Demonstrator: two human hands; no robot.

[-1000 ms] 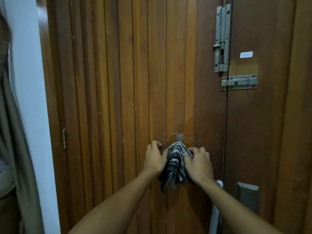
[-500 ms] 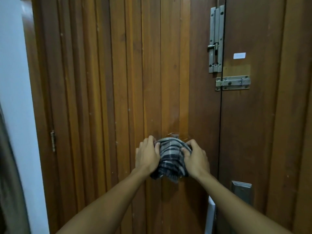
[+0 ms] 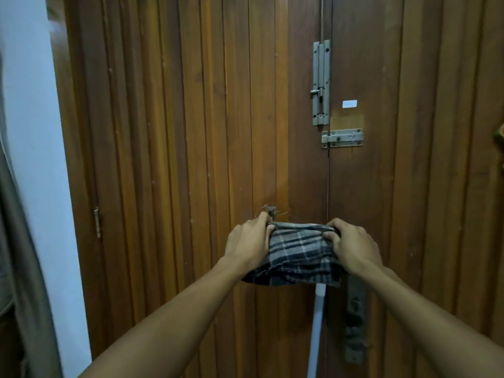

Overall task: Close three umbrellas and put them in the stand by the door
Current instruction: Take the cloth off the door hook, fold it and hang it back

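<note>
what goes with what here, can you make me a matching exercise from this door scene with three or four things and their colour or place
Things:
1. plaid cloth
2. vertical slide bolt
3. white sticker
4. door hinge

Descriptions:
A. small pale rectangle on the right door panel
B. dark checked fabric gripped by the left hand and right hand
C. metal, at the door's left edge by the white wall
D. tall grey metal, high up by the seam between the panels

Pairs: 1-B, 2-D, 3-A, 4-C

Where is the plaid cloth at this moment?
In the head view the plaid cloth is low and centre-right, held against the wooden door between the left hand and right hand, just below a small hook.
</note>
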